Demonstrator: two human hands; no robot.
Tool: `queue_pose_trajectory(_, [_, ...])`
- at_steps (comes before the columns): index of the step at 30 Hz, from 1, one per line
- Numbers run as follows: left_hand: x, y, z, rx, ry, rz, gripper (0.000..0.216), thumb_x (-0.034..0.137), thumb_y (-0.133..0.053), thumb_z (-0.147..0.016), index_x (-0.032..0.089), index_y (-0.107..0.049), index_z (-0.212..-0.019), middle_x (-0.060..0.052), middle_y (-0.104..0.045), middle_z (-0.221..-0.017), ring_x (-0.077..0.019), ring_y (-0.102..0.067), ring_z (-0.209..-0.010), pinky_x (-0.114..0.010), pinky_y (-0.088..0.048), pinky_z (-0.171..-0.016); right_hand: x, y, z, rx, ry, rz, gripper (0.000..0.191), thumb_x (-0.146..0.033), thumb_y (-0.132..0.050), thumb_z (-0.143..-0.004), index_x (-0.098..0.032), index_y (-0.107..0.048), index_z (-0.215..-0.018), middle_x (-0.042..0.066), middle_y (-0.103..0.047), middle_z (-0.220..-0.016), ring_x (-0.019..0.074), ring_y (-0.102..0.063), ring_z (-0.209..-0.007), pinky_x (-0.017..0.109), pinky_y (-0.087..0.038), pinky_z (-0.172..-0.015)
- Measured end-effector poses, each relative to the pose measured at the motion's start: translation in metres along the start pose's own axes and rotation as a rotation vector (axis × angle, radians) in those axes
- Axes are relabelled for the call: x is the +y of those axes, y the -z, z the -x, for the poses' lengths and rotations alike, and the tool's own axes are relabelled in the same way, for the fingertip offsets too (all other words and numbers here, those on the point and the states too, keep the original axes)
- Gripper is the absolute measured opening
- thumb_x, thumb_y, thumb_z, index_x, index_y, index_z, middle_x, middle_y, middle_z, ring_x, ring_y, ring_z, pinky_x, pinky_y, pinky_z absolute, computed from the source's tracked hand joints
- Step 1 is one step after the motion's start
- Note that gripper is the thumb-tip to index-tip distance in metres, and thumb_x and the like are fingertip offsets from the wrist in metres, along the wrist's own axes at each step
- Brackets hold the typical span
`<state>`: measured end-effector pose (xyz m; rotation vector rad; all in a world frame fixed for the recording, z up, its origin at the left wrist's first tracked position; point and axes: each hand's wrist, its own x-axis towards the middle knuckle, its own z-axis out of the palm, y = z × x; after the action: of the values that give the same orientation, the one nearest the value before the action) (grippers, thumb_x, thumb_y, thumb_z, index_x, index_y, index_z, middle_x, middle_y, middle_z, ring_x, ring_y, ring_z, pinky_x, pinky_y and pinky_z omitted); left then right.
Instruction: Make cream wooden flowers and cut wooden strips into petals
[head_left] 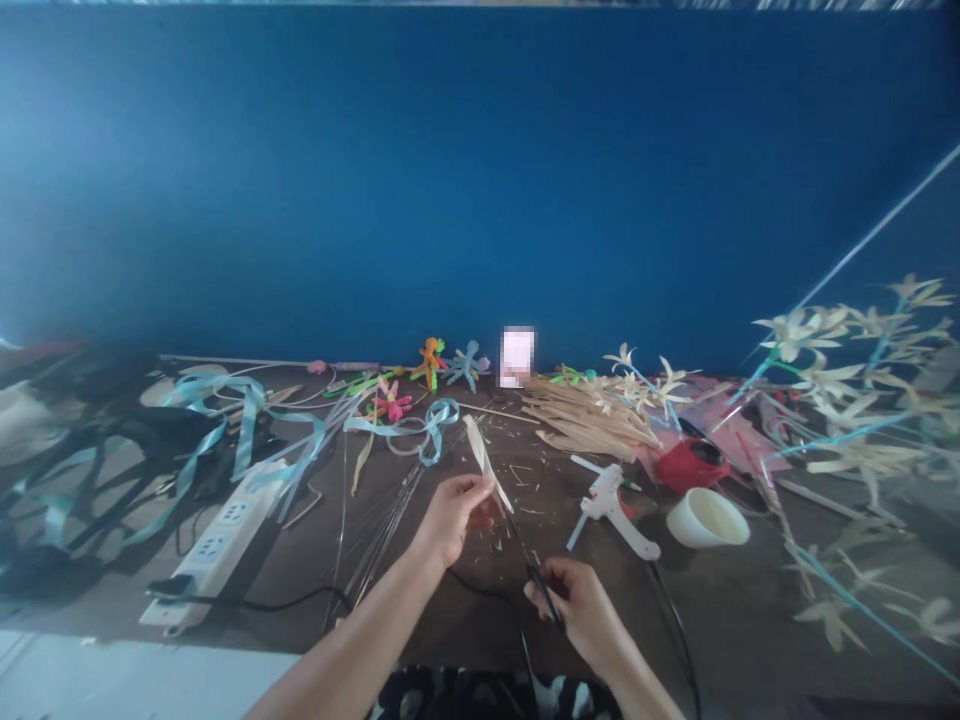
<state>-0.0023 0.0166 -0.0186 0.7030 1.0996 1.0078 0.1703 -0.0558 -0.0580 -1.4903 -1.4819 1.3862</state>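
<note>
My left hand [454, 512] pinches a pale, narrow leaf strip [480, 452] that sticks up and away from me. My right hand [577, 600] is closed on dark scissors [534, 570], whose blades reach toward the base of the strip just below my left fingers. Both hands hover over a brown table [420, 600] strewn with small cuttings.
A white glue gun [611, 505], a white cup [706, 518] and a red tape dispenser [691, 463] lie right of my hands. A pile of leaf strips [589, 418] lies behind. Thin wires [390, 520], blue ribbon [300, 425] and a power strip [217, 545] lie left. Leaf-flower stems [847, 400] fill the right.
</note>
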Motion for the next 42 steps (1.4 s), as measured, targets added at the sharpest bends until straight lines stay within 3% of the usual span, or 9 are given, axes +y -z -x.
queue_pose_trajectory(7, [-0.003, 0.002, -0.002, 0.009, -0.006, -0.021, 0.024, 0.037, -0.066, -0.060, 0.013, -0.060, -0.063, -0.002, -0.061, -0.053, -0.0101, -0.056, -0.048, -0.018, -0.040, -0.044, 0.003, -0.002, -0.003, -0.015, -0.013, -0.028, 0.031, -0.039, -0.057, -0.067, -0.015, -0.046, -0.051, -0.003, -0.046, -0.044, 0.0081, -0.040, -0.045, 0.018, -0.028, -0.045])
queue_pose_trajectory(13, [-0.001, 0.002, 0.000, -0.036, 0.033, 0.120, 0.027, 0.039, -0.060, -0.065, 0.013, -0.061, -0.073, -0.006, -0.064, -0.066, -0.0134, -0.060, -0.056, -0.019, -0.042, -0.043, 0.000, 0.001, -0.001, -0.005, -0.016, -0.041, 0.031, -0.039, -0.057, -0.067, -0.015, -0.047, -0.051, -0.003, -0.047, -0.044, 0.0081, -0.040, -0.046, 0.018, -0.028, -0.045])
queue_pose_trajectory(19, [-0.003, 0.005, -0.002, -0.065, 0.105, 0.237, 0.016, 0.027, -0.061, -0.065, 0.013, -0.061, -0.073, -0.004, -0.062, -0.065, -0.0121, -0.059, -0.057, -0.019, -0.045, -0.044, -0.003, 0.002, 0.000, -0.018, -0.058, -0.094, 0.031, -0.040, -0.058, -0.067, -0.015, -0.045, -0.053, -0.003, -0.049, -0.045, 0.0084, -0.042, -0.046, 0.018, -0.029, -0.045])
queue_pose_trajectory(23, [-0.006, 0.006, -0.001, -0.119, 0.087, 0.225, 0.016, 0.028, -0.061, -0.066, 0.014, -0.062, -0.073, -0.004, -0.063, -0.069, -0.0106, -0.059, -0.060, -0.015, -0.042, -0.044, -0.002, 0.000, 0.000, -0.035, -0.059, -0.143, 0.030, -0.040, -0.058, -0.067, -0.015, -0.047, -0.056, -0.004, -0.047, -0.045, 0.0080, -0.041, -0.045, 0.019, -0.028, -0.045])
queue_pose_trajectory(34, [-0.004, 0.002, 0.000, -0.066, 0.104, 0.215, 0.020, 0.027, -0.065, -0.063, 0.013, -0.064, -0.079, -0.007, -0.064, -0.077, -0.0098, -0.057, -0.061, -0.014, -0.038, -0.042, -0.008, 0.002, 0.001, -0.059, -0.052, -0.187, 0.031, -0.041, -0.059, -0.067, -0.015, -0.045, -0.055, -0.004, -0.046, -0.045, 0.0074, -0.039, -0.045, 0.019, -0.026, -0.044])
queue_pose_trajectory(42, [-0.007, 0.006, -0.002, -0.110, 0.096, 0.241, 0.021, 0.027, -0.064, -0.066, 0.013, -0.064, -0.080, -0.007, -0.064, -0.079, -0.0104, -0.057, -0.064, -0.014, -0.039, -0.041, -0.006, -0.001, -0.001, -0.034, -0.057, -0.147, 0.030, -0.038, -0.060, -0.066, -0.015, -0.045, -0.054, -0.004, -0.047, -0.044, 0.0075, -0.040, -0.044, 0.019, -0.028, -0.045])
